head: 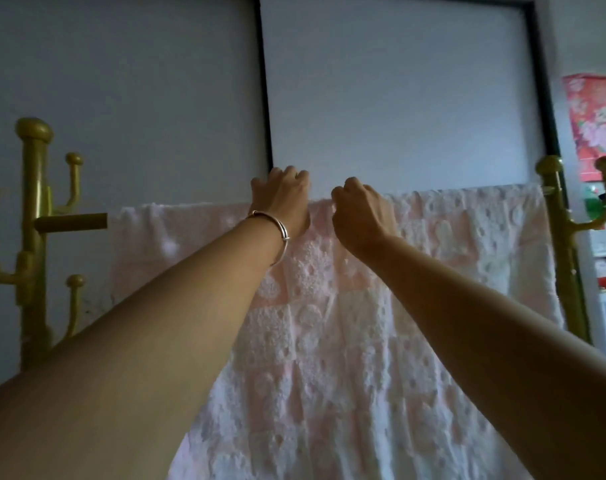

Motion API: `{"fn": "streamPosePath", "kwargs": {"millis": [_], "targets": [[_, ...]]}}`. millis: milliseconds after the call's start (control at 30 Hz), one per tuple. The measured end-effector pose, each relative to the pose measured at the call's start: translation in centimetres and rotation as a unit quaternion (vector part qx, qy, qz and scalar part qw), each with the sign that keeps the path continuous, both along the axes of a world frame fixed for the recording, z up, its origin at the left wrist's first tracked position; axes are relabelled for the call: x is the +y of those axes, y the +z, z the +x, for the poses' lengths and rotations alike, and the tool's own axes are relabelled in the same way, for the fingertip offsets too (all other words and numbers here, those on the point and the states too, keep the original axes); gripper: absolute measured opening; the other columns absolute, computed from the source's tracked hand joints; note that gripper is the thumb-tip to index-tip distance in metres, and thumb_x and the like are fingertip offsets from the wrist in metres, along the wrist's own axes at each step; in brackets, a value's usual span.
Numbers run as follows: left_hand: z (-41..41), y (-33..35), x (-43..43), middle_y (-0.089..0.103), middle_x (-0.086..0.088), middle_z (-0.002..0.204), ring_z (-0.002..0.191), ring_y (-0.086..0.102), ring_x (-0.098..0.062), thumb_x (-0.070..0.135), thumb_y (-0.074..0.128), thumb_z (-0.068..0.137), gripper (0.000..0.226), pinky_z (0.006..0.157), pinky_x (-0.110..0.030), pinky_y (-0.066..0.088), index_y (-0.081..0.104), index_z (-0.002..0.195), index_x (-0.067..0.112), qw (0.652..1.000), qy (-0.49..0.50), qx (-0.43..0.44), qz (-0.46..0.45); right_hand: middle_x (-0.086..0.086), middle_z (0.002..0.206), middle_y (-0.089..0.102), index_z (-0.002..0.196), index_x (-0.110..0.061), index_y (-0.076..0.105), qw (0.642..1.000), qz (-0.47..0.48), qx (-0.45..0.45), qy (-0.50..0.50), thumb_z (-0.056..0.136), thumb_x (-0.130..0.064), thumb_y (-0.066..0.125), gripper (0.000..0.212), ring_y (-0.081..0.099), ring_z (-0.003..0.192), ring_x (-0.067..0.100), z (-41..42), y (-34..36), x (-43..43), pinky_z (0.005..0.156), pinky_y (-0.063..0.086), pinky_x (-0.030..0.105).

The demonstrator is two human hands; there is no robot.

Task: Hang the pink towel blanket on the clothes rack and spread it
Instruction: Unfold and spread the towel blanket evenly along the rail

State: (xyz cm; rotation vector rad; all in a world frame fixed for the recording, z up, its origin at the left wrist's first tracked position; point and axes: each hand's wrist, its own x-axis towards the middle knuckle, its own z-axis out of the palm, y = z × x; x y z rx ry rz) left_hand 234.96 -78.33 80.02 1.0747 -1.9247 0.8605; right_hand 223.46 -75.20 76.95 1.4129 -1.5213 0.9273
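Gripping the top fold mid-bar w/ curled fingers, left hand & right hand sit close together on the pink towel blanket, draped over the clothes rack; an uneven tug twd one side could slide it off.

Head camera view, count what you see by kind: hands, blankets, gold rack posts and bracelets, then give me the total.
hands: 2, left hand and right hand
pink towel blanket: 1
gold rack posts: 2, left post and right post
silver bracelet: 1
total: 6
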Motion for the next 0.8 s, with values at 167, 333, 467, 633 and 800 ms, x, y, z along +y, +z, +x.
{"fn": "streamPosePath", "kwargs": {"millis": [167,333,467,633,800], "targets": [[-7.8,-0.4,1.3,0.053,-0.005,0.128,0.121,0.046,-0.025,0.012,0.046,0.090,0.032,0.096,-0.038,0.036,0.052,0.121,0.017,0.994,-0.072,-0.067,-0.042,0.016,0.112,0.057,0.102,-0.002,0.060,0.997,-0.013,-0.056,-0.041,0.089,-0.001,0.043,0.022,0.059,0.099,0.034,-7.1,0.1,2.0,0.076,0.049,0.038],[-15.4,-0.1,2.4,0.051,-0.004,0.133,0.126,0.044,-0.024,0.015,0.047,0.092,0.037,0.098,-0.038,0.036,0.048,0.128,0.021,0.991,-0.102,-0.078,-0.047,0.016,0.116,0.055,0.110,-0.004,0.057,0.994,-0.016,-0.078,-0.070,0.089,-0.002,0.044,0.025,0.058,0.104,0.035,-14.3,1.0,3.5,0.079,0.048,0.038],[-20.7,-0.3,3.3,0.046,0.000,0.135,0.128,0.039,-0.023,0.001,0.051,0.085,0.053,0.098,-0.037,0.035,0.047,0.131,0.027,0.985,-0.126,-0.112,-0.048,0.016,0.114,0.055,0.110,-0.003,0.057,0.992,-0.016,-0.103,-0.075,0.091,-0.005,0.047,0.022,0.058,0.103,0.035,-19.9,1.2,3.9,0.079,0.047,0.037],[-25.6,-1.2,3.8,0.037,0.001,0.142,0.132,0.034,-0.024,0.002,0.050,0.084,0.061,0.100,-0.040,0.034,0.039,0.137,0.031,0.968,-0.090,-0.220,-0.076,0.016,0.123,0.049,0.117,-0.004,0.049,0.973,-0.020,-0.210,-0.089,0.092,-0.015,0.055,0.028,0.058,0.106,0.036,-25.0,0.2,4.4,0.083,0.045,0.038],[-28.7,-1.9,4.0,0.043,-0.002,0.136,0.129,0.034,-0.026,0.003,0.043,0.090,0.043,0.100,-0.040,0.030,0.051,0.127,0.024,0.943,-0.036,-0.312,-0.112,0.015,0.124,0.055,0.135,-0.005,0.036,0.923,-0.009,-0.382,-0.050,0.090,-0.009,0.057,0.050,0.063,0.107,0.033,-29.3,-1.1,4.6,0.080,0.053,0.035]]}}
